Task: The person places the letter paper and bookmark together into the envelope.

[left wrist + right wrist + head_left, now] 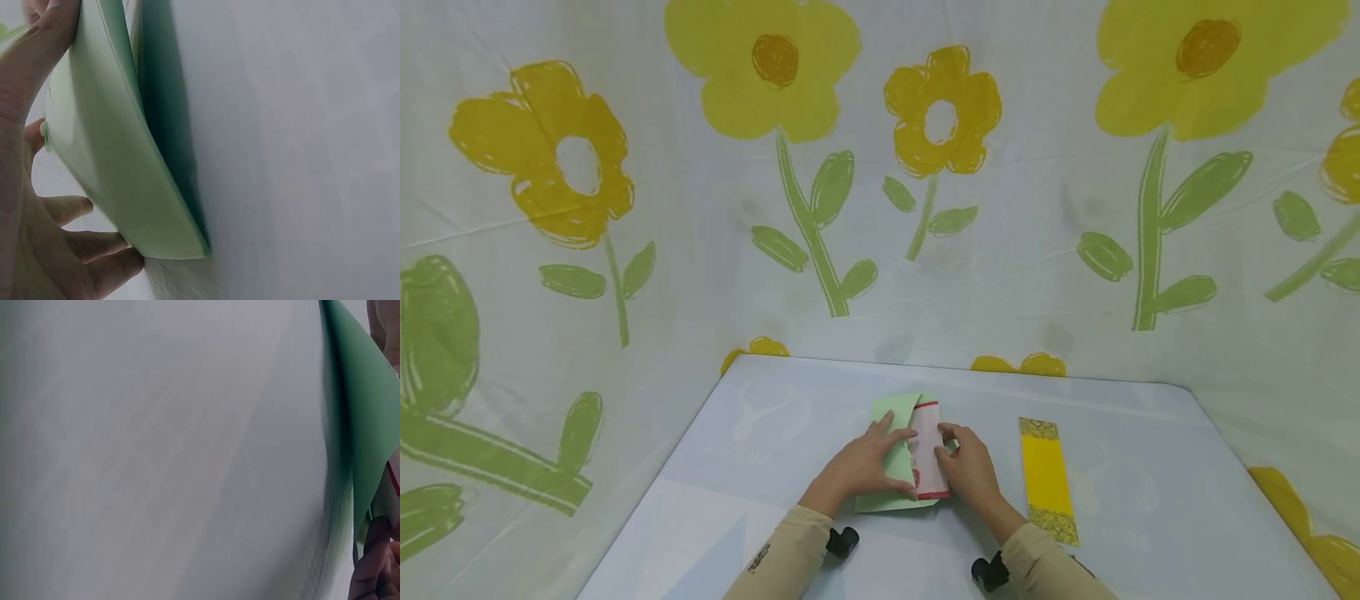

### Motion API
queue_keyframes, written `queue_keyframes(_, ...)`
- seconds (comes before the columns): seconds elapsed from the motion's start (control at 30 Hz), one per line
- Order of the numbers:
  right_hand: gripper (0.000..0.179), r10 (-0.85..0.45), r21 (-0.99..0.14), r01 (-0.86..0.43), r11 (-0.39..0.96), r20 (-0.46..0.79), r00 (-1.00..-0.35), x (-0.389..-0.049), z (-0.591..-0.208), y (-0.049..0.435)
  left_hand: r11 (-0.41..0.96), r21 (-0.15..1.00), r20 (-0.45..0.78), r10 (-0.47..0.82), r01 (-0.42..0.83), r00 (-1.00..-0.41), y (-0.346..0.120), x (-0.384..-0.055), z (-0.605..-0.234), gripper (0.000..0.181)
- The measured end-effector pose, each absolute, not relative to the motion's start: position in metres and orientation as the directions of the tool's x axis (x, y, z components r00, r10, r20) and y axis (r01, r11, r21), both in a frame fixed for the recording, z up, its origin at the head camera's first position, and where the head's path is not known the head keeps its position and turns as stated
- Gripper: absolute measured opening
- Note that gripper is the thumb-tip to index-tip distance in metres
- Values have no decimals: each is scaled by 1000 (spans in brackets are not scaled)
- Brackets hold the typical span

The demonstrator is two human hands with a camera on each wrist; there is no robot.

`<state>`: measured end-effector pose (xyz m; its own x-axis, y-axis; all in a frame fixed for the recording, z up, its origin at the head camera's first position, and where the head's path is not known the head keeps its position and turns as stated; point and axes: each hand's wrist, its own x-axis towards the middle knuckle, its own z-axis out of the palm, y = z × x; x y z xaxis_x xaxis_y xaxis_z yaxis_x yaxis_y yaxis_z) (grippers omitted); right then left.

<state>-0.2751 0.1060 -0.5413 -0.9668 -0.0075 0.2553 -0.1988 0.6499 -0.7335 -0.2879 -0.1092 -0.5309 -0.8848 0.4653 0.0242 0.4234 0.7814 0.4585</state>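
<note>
A folded pale green card (893, 406) lies on the table in front of me, with a whitish-pink panel (929, 442) edged in red showing at its right part. My left hand (867, 461) rests on the green flap with fingers spread, the index finger and thumb reaching to the panel. In the left wrist view the green flap (119, 137) stands raised at a slant, fingertips along its edge. Curled fingers of my right hand (970, 465) pinch the card's right edge. The right wrist view catches another green flap (374, 412) beside those fingers.
A yellow strip (1047, 477) with glittery gold ends lies right of my right hand. The white table (1150, 467) ends at a curtain (1037, 250) printed with yellow flowers. Black wrist devices (842, 542) sit under both forearms.
</note>
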Motion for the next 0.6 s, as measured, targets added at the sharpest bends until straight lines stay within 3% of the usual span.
queue_keyframes(0.6, 36, -43, -754, -201, 626, 224, -974, -275, -542, 90, 779, 459, 24, 470, 428, -882, -110, -287, -530, 97)
